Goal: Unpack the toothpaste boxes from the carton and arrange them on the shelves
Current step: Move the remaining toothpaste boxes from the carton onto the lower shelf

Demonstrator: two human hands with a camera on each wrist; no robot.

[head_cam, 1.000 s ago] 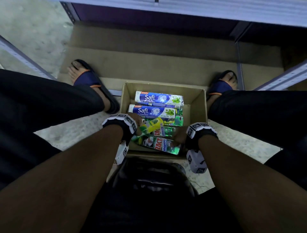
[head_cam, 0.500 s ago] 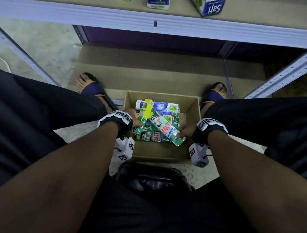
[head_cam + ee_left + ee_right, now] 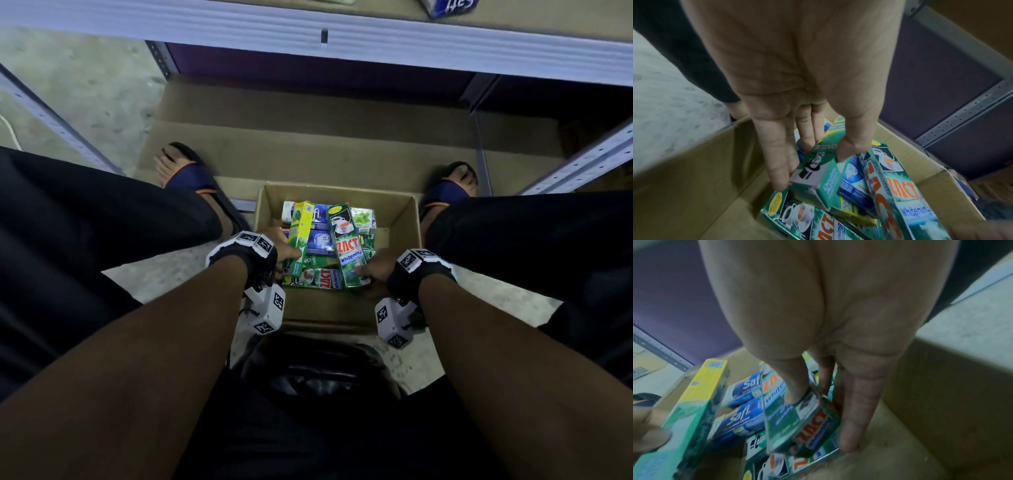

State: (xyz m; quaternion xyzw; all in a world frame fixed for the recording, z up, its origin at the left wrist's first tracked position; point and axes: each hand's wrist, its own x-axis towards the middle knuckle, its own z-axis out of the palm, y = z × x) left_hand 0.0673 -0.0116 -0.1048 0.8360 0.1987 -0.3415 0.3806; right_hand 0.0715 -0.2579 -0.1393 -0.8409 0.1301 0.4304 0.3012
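Note:
An open cardboard carton (image 3: 404, 219) sits on the floor between my feet, holding several toothpaste boxes. My left hand (image 3: 286, 255) grips the near end of a green and yellow Darlie box (image 3: 301, 236), tilted up over the carton; in the left wrist view the Darlie box (image 3: 818, 170) sits pinched between thumb and fingers (image 3: 777, 162). My right hand (image 3: 371, 270) grips the near end of a green Zact Whitening box (image 3: 347, 246), also raised; the right wrist view shows the Zact box (image 3: 803, 421) under my thumb. Blue Safi boxes (image 3: 744, 418) and another Zact box (image 3: 317, 278) lie below.
A grey metal shelf edge (image 3: 308, 37) runs across the top, with a blue Safi box (image 3: 448, 7) standing on the shelf above it. Flat cardboard (image 3: 308, 137) lines the low shelf behind the carton. My sandalled feet (image 3: 185, 171) flank the carton; a dark stool (image 3: 318, 370) is under me.
Both hands have lifted their boxes out of the pile. The Zact box swung from lying diagonal to pointing away from me, and the Darlie box rose alongside it.

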